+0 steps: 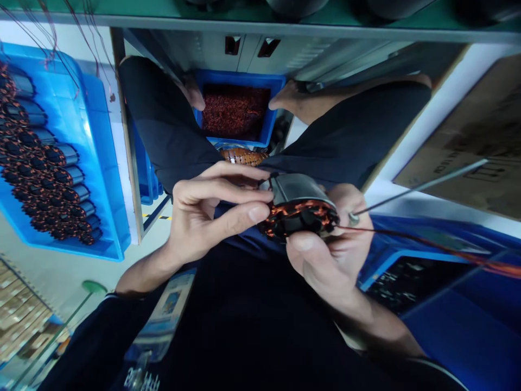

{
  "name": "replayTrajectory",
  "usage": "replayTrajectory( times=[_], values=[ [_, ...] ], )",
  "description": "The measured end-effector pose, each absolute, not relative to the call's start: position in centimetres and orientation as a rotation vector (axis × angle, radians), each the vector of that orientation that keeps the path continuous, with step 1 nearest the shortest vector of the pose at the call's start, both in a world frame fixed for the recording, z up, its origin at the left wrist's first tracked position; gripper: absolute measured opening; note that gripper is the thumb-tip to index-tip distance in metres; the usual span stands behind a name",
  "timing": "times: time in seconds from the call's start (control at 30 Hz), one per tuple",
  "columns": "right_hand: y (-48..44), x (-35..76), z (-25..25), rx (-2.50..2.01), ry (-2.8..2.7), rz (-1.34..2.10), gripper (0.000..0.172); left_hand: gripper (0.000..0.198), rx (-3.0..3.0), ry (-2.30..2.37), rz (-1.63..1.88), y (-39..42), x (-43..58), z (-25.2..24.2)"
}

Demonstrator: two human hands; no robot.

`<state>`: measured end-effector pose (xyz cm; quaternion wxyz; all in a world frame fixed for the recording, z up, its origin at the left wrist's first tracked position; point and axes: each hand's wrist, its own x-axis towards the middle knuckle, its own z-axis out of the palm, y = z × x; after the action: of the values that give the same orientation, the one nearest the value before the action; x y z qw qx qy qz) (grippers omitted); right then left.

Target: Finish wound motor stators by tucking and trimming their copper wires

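Between my hands, above my lap, is a motor stator (303,190) with a grey metal outer ring and copper windings around a black core. My left hand (211,209) pinches its left edge between thumb and fingers. My right hand (334,244) grips the right side, thumb at the lower rim. Reddish copper wires (407,237) run from the stator past my right fingers to the right edge of view. A thin metal rod (423,187) slants up and right from beside my right fingers; whether they hold it I cannot tell.
At left, a blue tray (95,130) holds many stators in rows. A blue bin (240,79) of reddish bits sits between my feet. On the right are a cardboard box (468,136) and a blue crate (386,266) with dark parts. A green bench edge (244,19) crosses the top.
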<state>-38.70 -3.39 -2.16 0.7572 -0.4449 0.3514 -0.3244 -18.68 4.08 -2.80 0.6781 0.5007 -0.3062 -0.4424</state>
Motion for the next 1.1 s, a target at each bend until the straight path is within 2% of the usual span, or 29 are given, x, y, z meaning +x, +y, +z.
replayTrajectory(
  times=[0.13, 0.3, 0.43, 0.63, 0.77, 0.8, 0.83, 0.93, 0.97, 1.03, 1.1],
  values=[
    [-3.6, -38.4, -1.9, -0.822, 0.708, -0.729, 0.040, 0.034, 1.125, -0.694, -1.023, 4.2, -18.3, -2.4],
    [-4.0, -38.2, -1.6, -0.799, 0.738, -0.699, 0.038, 0.053, 1.178, -0.867, -0.901, 3.8, -17.6, -2.4],
    [-4.1, -38.2, -2.3, -0.855, 0.641, -0.732, 0.043, 0.036, 1.180, -0.757, -0.995, 4.0, -17.8, -2.9],
    [-4.3, -38.1, -2.1, -1.117, 0.716, -0.701, 0.053, 0.031, 1.095, -0.701, -1.044, 4.9, -18.4, -4.3],
    [-4.6, -37.7, -2.3, -1.078, 0.699, -0.725, 0.054, 0.019, 1.169, -0.750, -1.051, 5.1, -18.1, -4.0],
    [-4.7, -37.6, -2.4, -1.037, 0.682, -0.722, 0.053, 0.023, 1.261, -0.793, -0.950, 5.0, -17.8, -3.5],
    [-4.7, -37.4, -2.4, -0.984, 0.659, -0.710, 0.052, 0.038, 1.369, -0.867, -0.799, 4.8, -17.3, -2.9],
    [-5.0, -36.9, -2.0, -0.800, 0.613, -0.608, 0.046, 0.104, 1.645, -1.261, -0.448, 3.9, -15.9, -1.5],
    [-5.0, -36.7, -1.7, -0.761, 0.611, -0.571, 0.046, 0.114, 1.645, -1.434, -0.468, 3.5, -15.6, -1.3],
    [-5.1, -36.2, -1.4, -0.743, 0.618, -0.544, 0.051, 0.104, 1.436, -1.619, -0.547, 2.8, -15.6, -1.5],
    [-5.3, -35.7, -1.2, -0.770, 0.637, -0.559, 0.054, 0.083, 1.343, -1.577, -0.657, 2.3, -16.1, -2.0]
  ],
)
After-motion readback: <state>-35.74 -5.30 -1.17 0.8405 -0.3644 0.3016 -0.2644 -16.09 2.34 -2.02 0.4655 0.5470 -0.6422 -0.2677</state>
